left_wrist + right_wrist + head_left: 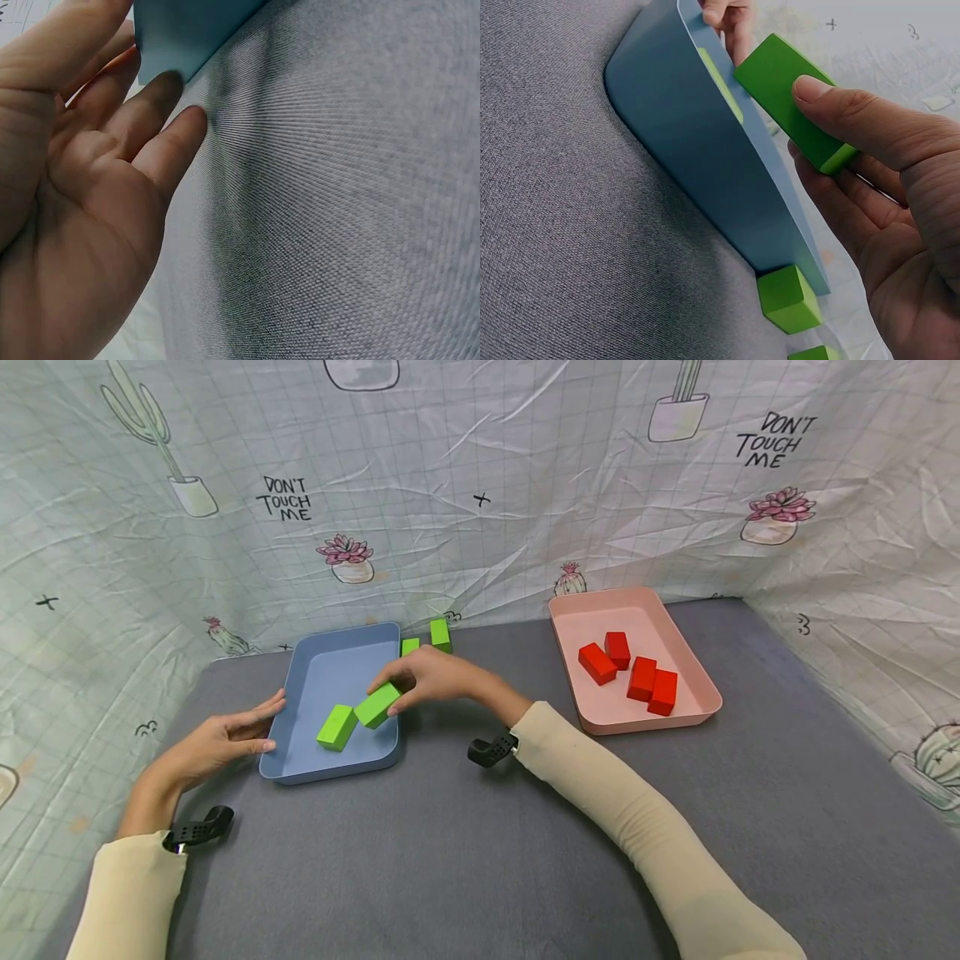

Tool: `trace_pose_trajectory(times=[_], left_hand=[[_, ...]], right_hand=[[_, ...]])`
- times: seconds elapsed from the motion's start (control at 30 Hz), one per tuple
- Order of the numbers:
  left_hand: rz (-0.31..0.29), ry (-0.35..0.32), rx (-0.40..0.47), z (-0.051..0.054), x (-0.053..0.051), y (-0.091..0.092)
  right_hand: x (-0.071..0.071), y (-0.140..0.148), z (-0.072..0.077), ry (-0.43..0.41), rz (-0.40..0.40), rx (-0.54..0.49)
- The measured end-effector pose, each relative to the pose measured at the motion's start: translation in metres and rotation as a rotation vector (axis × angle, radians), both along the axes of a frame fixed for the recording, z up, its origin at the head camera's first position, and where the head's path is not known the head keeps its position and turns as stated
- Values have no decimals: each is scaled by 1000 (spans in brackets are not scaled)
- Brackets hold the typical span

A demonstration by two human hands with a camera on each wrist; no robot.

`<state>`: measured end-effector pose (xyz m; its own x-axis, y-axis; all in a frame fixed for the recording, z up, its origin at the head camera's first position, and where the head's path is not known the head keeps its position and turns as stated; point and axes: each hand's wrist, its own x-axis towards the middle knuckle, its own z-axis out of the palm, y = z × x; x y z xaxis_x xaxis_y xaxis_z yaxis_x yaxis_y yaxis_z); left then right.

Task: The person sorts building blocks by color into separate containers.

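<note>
My right hand (438, 675) pinches a green block (377, 705) between thumb and fingers, over the right side of the blue tray (300, 766). In the right wrist view the held block (787, 97) is tilted above the tray's rim. Another green block (337, 727) lies inside the tray, just left of the held one. My left hand (232, 739) is at the tray's left wall, fingers fairly straight and touching the rim. The left wrist view shows its fingertips against the blue wall (187, 34).
Two green blocks, one partly hidden (410, 646) and one in fuller view (440, 635), stand behind the right hand, beside the tray. To the right, a pink tray (637, 724) holds several red blocks (597, 663). A printed cloth (450, 543) hangs behind the grey table (480, 860).
</note>
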<state>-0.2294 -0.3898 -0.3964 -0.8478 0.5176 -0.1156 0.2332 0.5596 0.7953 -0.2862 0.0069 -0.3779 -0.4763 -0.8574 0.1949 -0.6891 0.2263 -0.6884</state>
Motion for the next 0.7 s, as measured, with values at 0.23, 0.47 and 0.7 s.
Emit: trace_pose_trajectory(times=[0.23,0.47,0.7], left_hand=[[-20,32,5,0,-1,-1],[-8,20,2,1,-1,-1],[-12,-7,28,1,-1,-1]], right_hand=[[0,-1,-1,-2,-4,5],[-3,-2,2,23,-2,16],[-5,-7,7,-12,3,42]])
